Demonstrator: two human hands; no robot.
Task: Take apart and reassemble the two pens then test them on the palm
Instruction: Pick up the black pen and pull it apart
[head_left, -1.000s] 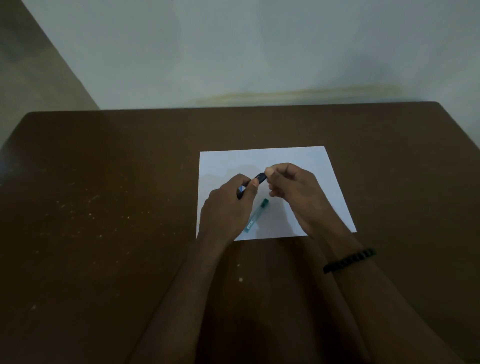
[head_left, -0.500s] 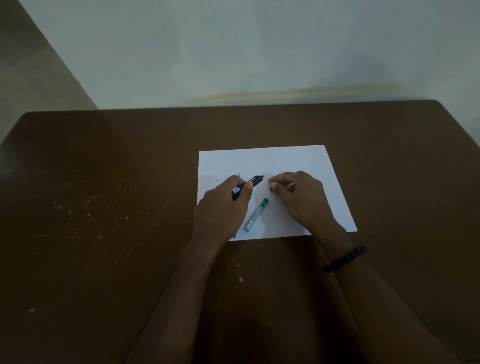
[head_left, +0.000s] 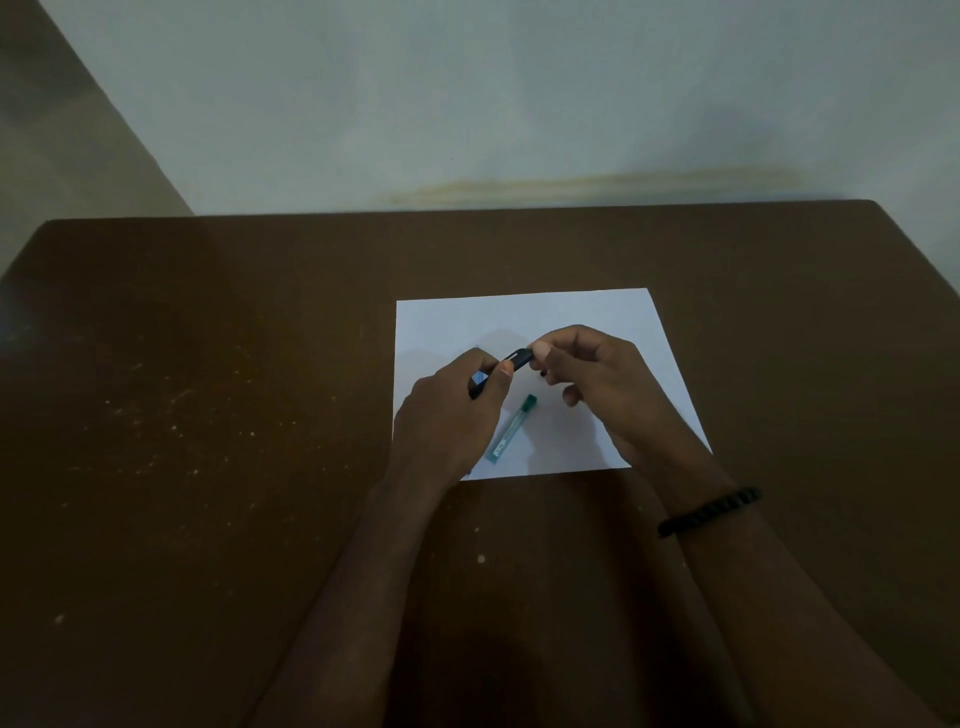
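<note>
Head view shows both hands raised just above a white sheet of paper (head_left: 524, 319) on the brown table (head_left: 208, 415). The left hand (head_left: 447, 415) has its grip wrapped around the barrel of a dark pen (head_left: 511, 361), probably to steady it, while the right hand (head_left: 592, 379) pinches the pen's far end between thumb and forefinger, likely to twist or pull a part loose. The pen's long axis runs from lower left up toward the right. A green, clear-bodied pen (head_left: 511, 428) lies untouched on the paper between the hands, its green cap pointing away and slightly right.
</note>
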